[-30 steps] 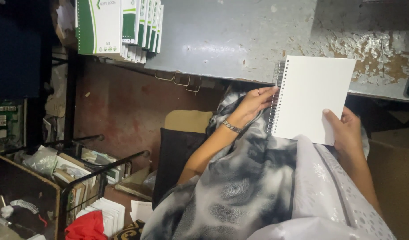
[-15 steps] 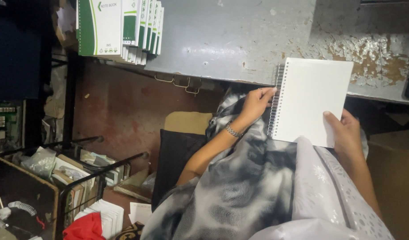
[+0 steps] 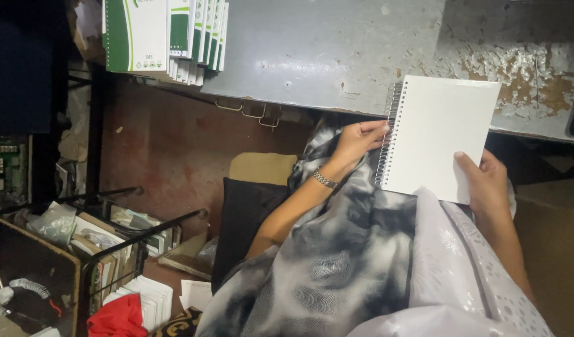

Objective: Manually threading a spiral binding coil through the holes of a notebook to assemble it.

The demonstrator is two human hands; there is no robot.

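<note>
White spiral-bound notebook [image 3: 441, 137] held upright-tilted at the near edge of the grey tabletop [image 3: 337, 50], blank cover or page facing the camera, wire binding along its left side. Upper part overlapping the tabletop edge; lower part over the lap.

Left hand [image 3: 356, 140] at the binding: fingers [image 3: 377, 128] curled onto the wire coil near its upper half, touching it; pinching on the coil, though how tightly cannot be told. Ring on one finger, metal bracelet [image 3: 324, 179] at the wrist.

Right hand [image 3: 483, 181] clamped on the lower right corner of the notebook, thumb [image 3: 464, 163] pressed flat on the white face, remaining fingers hidden behind the sheet.

Grey-and-black patterned cloth [image 3: 337, 262] draped over the lap and under both forearms; pale white patterned fabric [image 3: 455, 274] beside it on the right.

Stack of green-and-white booklets [image 3: 165, 34] fanned at the far left of the tabletop, well apart from the notebook. Tabletop paint chipped and rusted at the right [image 3: 524, 68].

Below, at left: black wire rack [image 3: 112, 237] holding papers and packets, red cloth [image 3: 115, 318] near the bottom edge, brown floor [image 3: 168, 143] under the tabletop. Dark cushion or bag [image 3: 243, 218] just beside the left forearm, tan box [image 3: 262, 168] behind it.
</note>
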